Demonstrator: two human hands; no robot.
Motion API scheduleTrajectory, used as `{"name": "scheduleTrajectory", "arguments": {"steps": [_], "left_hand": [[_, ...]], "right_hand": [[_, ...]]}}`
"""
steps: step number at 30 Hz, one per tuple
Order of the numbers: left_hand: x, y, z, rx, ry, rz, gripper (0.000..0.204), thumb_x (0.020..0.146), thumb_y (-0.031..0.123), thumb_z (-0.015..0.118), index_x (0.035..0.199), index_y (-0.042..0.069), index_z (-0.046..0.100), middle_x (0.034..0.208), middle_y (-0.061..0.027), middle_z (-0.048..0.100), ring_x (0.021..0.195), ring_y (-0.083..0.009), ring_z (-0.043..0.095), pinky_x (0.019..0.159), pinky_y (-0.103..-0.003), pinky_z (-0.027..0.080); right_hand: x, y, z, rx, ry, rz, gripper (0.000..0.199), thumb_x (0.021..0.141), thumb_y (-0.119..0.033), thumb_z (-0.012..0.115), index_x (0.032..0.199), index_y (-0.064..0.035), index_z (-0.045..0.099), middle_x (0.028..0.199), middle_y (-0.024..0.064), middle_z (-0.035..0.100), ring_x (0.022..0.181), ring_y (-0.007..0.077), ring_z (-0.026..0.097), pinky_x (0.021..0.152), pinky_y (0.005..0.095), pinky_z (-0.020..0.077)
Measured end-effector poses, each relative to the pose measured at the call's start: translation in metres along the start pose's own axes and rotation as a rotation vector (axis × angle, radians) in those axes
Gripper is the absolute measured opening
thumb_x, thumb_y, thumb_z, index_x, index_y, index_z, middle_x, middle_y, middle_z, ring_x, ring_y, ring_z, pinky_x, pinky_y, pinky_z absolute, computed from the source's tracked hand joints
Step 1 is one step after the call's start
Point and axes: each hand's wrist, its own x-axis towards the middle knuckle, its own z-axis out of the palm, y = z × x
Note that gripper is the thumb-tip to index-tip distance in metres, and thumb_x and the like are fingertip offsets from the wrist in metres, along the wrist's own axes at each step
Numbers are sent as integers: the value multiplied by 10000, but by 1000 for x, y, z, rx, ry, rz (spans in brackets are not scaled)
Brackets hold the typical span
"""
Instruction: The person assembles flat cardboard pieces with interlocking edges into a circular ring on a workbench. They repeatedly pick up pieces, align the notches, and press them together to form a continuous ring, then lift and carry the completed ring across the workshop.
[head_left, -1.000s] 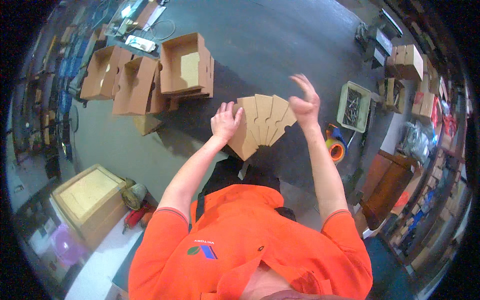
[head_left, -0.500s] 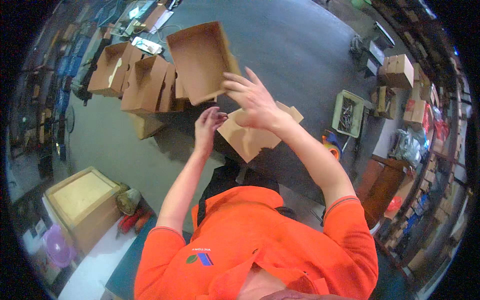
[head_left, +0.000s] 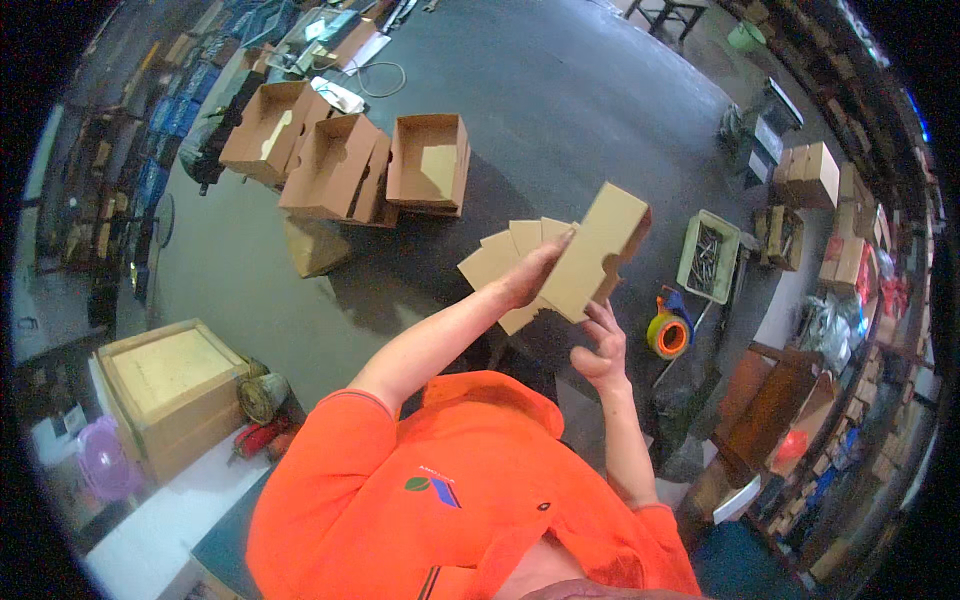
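Note:
My left hand (head_left: 535,274) is closed on a narrow brown cardboard box (head_left: 603,240), tilted in front of my chest, with a half-round notch in one side. At the box's lower end is my right hand (head_left: 603,346), its fingertips by the cardboard and its thumb bent away from it. Under the left hand, several flat cardboard pieces (head_left: 487,262) lie fanned out on the dark table, partly hidden by the hand and the box. Farther left stand several open cardboard boxes, the closest to my hands being a box (head_left: 402,160) on top of another.
On the right are a tape dispenser (head_left: 668,334) and a pale tray (head_left: 709,257) of metal pieces. More cardboard boxes (head_left: 806,174) stand beyond. A white cable (head_left: 385,80) lies behind the open boxes. At lower left sit a large box (head_left: 170,390) and a purple fan-like thing (head_left: 106,458).
The open box my hands were at on the left now stands with the other boxes. Both hands have moved right, and a narrow cardboard box is now in my left hand.

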Motion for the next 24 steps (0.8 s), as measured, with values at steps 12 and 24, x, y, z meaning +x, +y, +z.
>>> {"name": "scheduleTrajectory", "arguments": {"steps": [12, 24], "left_hand": [[26, -7, -8, 401, -79, -33, 762, 845, 621, 481, 1435, 170, 312, 1380, -78, 411, 1179, -228, 463, 896, -397, 406], [58, -59, 12, 494, 114, 60, 730, 851, 483, 584, 1392, 50, 356, 1329, -166, 464, 1205, -239, 461, 958, -373, 394]], "right_hand": [[-5, 0, -8, 245, 31, 194, 417, 556, -39, 515, 950, -9, 647, 1221, 161, 560, 1216, 382, 461, 1035, 408, 358], [-10, 11, -43, 921, 9, 549, 469, 539, 51, 459, 941, 27, 700, 1147, 158, 604, 1078, 223, 556, 900, 283, 418]]}}
